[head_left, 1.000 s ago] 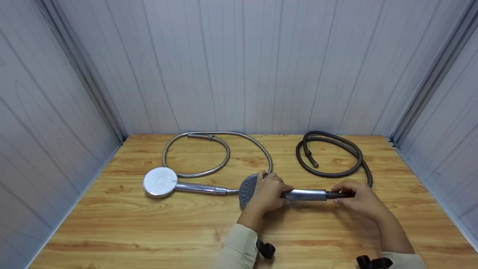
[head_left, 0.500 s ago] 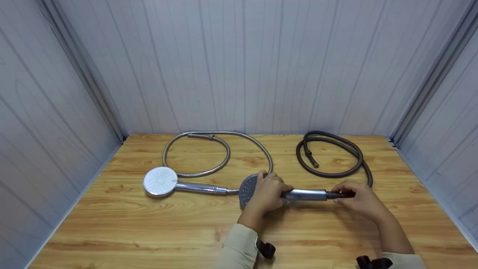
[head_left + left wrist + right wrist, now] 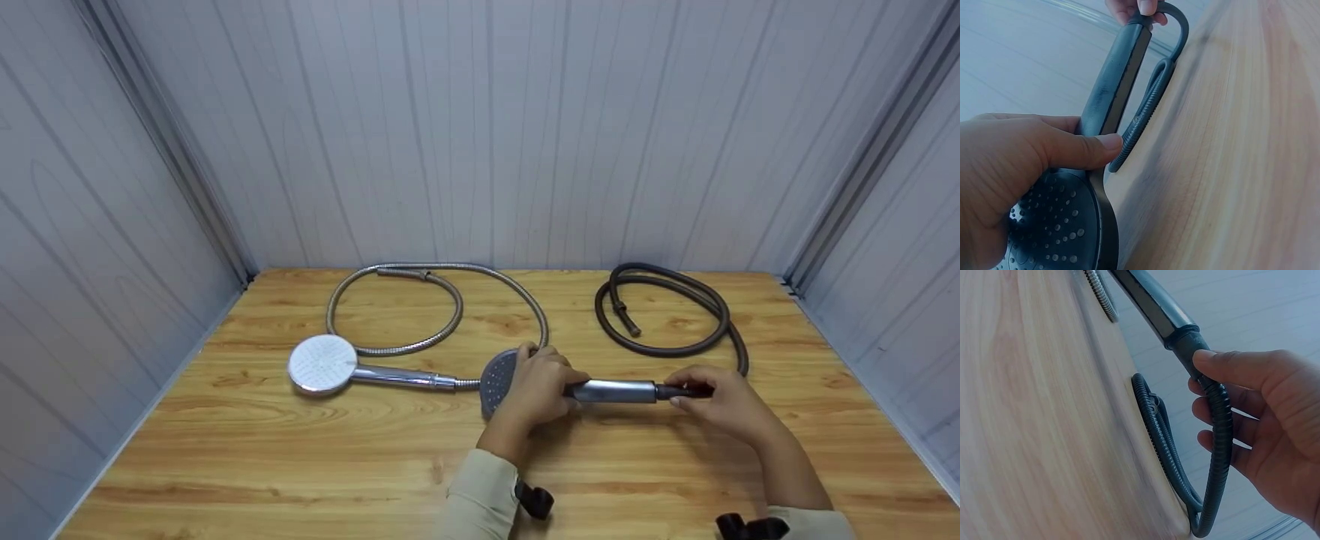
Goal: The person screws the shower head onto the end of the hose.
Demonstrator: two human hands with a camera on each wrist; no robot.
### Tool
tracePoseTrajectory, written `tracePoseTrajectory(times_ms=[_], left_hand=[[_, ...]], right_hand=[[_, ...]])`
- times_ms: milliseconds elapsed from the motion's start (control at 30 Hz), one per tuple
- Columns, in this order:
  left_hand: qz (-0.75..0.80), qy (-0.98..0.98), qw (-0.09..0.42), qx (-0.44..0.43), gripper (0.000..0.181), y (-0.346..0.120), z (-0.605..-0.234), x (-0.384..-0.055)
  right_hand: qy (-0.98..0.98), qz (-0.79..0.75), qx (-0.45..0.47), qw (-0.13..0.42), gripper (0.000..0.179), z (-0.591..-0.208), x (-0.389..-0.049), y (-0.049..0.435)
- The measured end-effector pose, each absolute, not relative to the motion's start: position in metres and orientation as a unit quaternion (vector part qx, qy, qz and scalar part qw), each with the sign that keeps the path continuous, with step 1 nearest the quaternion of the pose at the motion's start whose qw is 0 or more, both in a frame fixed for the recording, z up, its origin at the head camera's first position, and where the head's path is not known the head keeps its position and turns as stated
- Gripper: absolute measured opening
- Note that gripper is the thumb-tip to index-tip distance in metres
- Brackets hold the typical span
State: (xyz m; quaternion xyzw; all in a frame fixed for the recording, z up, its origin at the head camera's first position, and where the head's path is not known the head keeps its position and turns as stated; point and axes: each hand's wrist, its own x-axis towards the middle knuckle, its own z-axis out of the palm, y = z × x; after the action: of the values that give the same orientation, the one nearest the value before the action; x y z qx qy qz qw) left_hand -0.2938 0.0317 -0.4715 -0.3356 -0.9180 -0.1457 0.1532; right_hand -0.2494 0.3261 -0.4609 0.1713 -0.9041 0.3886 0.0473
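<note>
A dark grey shower head (image 3: 498, 381) with a face of small nozzles is gripped at its neck by my left hand (image 3: 538, 386). Its handle (image 3: 1112, 84) points right, toward my right hand (image 3: 716, 397). There my thumb and fingers pinch the connector (image 3: 1189, 347) of a black shower hose (image 3: 1220, 439), whose end meets the handle's end. How far the connector is threaded on, I cannot tell. The rest of the black hose lies coiled on the table behind my right hand, its loose end inside the coil. My left palm hides part of the nozzle face.
To the left lies a chrome shower head (image 3: 322, 364) with a white face, joined to a silver hose (image 3: 541, 315) that loops behind it and passes near my left hand. The wood-patterned table (image 3: 300, 472) has pale panel walls (image 3: 480, 135) at its back and sides.
</note>
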Motion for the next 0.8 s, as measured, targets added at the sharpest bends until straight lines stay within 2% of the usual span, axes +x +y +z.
tracePoseTrajectory(times_ms=[367,800], left_hand=[[-0.133,-0.923,0.149,-0.330,0.038,0.0321,-0.4717,-0.2932],[-0.133,-0.923,0.141,-0.333,0.036,0.0323,-0.4702,-0.2932]], right_hand=[[-0.897,0.407,0.168,0.024,0.021,-0.4596,-0.2477,0.3270],[-0.903,0.396,0.166,0.025,0.022,-0.4588,-0.2473,0.3262]])
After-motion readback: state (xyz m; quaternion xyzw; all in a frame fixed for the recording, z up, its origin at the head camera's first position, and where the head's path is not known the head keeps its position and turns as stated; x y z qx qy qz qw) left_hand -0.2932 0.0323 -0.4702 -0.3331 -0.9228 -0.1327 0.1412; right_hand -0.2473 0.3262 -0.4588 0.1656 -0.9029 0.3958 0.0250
